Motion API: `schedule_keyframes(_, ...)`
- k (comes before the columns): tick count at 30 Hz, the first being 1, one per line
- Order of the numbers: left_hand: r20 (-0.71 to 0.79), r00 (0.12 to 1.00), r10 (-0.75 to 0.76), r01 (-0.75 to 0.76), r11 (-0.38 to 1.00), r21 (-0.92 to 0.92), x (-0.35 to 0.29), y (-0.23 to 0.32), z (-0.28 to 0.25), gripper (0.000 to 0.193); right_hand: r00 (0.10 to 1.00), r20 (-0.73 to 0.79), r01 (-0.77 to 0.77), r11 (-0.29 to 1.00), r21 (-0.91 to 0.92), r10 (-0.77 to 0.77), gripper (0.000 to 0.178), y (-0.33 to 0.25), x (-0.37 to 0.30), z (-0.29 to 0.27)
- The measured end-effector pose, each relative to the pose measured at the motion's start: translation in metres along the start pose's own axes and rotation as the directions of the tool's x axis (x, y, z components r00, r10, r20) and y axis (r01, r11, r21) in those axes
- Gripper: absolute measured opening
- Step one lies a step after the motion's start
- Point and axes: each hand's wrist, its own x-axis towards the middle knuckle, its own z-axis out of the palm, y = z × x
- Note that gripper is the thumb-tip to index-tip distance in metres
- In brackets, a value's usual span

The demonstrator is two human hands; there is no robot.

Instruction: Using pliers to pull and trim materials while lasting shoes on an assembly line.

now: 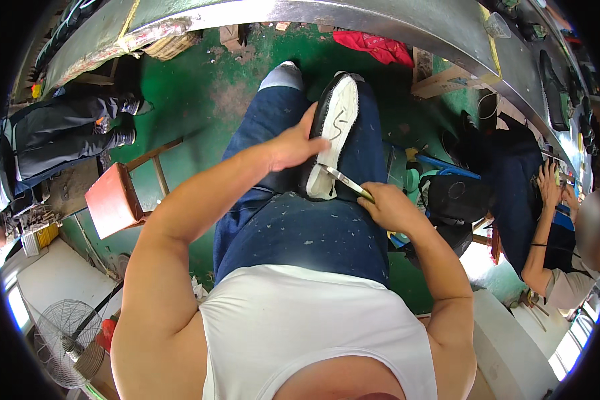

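A shoe (340, 123) with a black upper lies sole up across my lap, toe pointing away from me. Its pale, unfinished bottom carries a dark squiggly line, and stitching runs along the edge. My left hand (295, 143) grips the shoe's left side near the middle, thumb lying over the sole. In my right hand (388, 203) is a slim tool (345, 180) with a pale shaft and a yellowish handle; its exact kind is unclear. The tool's dark tip meets the sole just ahead of the heel.
A long metal-edged bench (300, 13) curves across the far side. Left of me stands a reddish-brown stool (115, 199), with a wire fan (70, 340) behind it. Another person (547, 233) works at the right beside a black bag (457, 198). Red cloth (375, 48) lies under the bench.
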Motion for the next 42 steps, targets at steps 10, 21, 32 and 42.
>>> schedule_keyframes(10,-0.203,0.972,0.120,-0.136,0.988,-0.067,-0.005,-0.040,0.027,0.090,0.983,-0.142,0.077,0.966,-0.246,-0.115,0.013,-0.009,-0.021,0.027)
schedule_keyframes(21,-0.002,0.990,0.139,-0.137,0.979,0.152,-0.033,-0.062,0.021,0.110,0.866,0.498,-0.196,0.946,0.258,0.044,0.023,0.026,-0.004,-0.028)
schedule_keyframes(32,-0.039,0.959,0.280,-0.228,0.848,0.478,-0.018,-0.048,0.000,0.111,1.000,0.025,-0.021,0.947,0.321,0.013,0.040,0.001,0.039,-0.023)
schedule_keyframes(42,-0.033,0.998,-0.059,0.046,0.951,-0.306,0.030,0.032,-0.044,0.057,0.913,-0.406,0.142,0.903,0.406,0.039,0.035,-0.008,0.054,-0.099)
